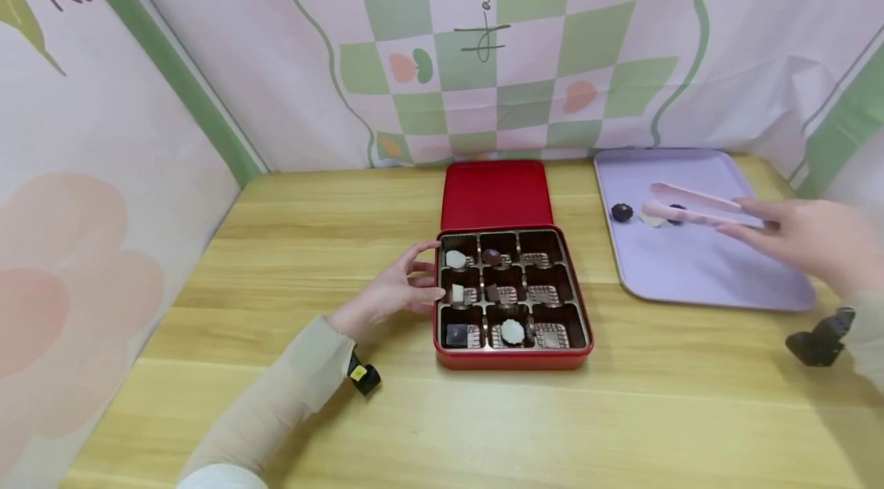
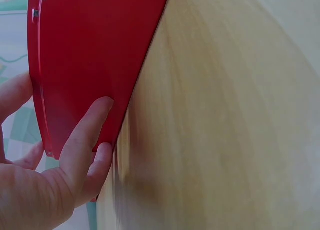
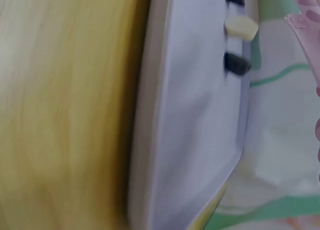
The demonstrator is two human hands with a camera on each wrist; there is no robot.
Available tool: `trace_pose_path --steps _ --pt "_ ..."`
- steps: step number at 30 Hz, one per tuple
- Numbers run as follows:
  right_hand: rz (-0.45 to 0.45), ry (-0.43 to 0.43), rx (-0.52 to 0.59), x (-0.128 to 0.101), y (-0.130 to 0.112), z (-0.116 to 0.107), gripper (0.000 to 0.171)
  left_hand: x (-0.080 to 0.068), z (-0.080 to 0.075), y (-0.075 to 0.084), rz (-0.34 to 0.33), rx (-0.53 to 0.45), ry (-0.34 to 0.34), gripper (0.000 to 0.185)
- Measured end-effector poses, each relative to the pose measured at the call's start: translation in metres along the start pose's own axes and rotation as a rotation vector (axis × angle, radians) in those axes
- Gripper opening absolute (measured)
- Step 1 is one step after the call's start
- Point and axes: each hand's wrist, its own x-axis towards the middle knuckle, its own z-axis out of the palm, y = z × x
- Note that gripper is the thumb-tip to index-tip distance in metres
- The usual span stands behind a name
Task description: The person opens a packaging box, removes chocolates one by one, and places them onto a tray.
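Head view: tongs (image 1: 694, 204) in right hand (image 1: 808, 237), over tray chocolates (image 1: 621, 212).

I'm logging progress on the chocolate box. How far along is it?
Six of nine cells in the red box hold chocolates; the right column looks empty. In hand: the right hand holds pink tongs over the purple tray, and the left hand steadies the box. Left: three chocolates on the tray.

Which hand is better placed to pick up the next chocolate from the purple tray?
Right. The right hand holds the pink tongs over the purple tray, tips beside the chocolates. The left hand rests against the red box, far from the tray.
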Motion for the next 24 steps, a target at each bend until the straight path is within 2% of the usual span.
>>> trace_pose_path --steps 3,8,17,24 --pt "-0.037 0.017 0.012 0.005 -0.012 -0.001 0.050 0.000 0.000 0.000 0.002 0.001 -0.004 0.082" --pt "-0.112 0.060 0.005 0.015 -0.029 -0.001 0.054 0.000 -0.001 0.000 -0.002 0.011 -0.003 0.082" --pt "-0.315 0.211 0.041 0.029 -0.049 0.010 0.060 -0.001 0.000 0.000 0.011 0.037 0.004 0.082" --pt "-0.400 0.232 0.080 0.035 -0.066 0.016 0.063 -0.001 0.001 0.000 0.015 0.038 -0.001 0.081"
